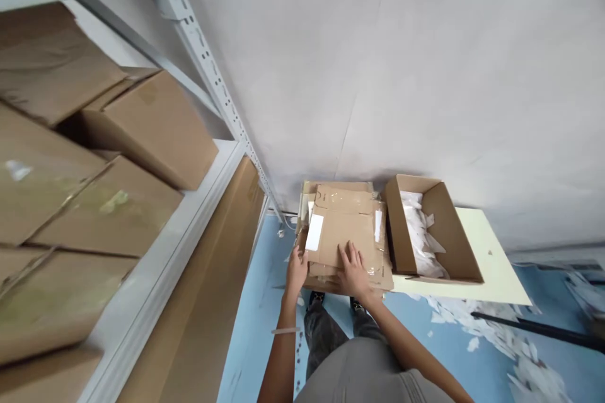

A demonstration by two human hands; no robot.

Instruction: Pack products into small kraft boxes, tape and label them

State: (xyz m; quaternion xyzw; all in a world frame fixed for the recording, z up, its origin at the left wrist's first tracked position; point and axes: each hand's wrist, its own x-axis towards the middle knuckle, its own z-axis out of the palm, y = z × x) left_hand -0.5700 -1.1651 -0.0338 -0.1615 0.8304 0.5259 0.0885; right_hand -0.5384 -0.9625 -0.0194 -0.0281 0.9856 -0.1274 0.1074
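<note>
A flattened cardboard box lies on top of a pile of other flattened cardboard, with a white label near its left side. My left hand is at that sheet's lower left corner, its edge between thumb and fingers. Resting flat on the lower part of the same sheet, my right hand has its fingers spread and holds nothing. Strips of clear tape and a second white label show at the right of the pile.
Right of the pile, an open cardboard box with crumpled white paper stands on a pale board. Metal shelving loaded with cartons rises on my left. Paper scraps and a black bar lie low at right.
</note>
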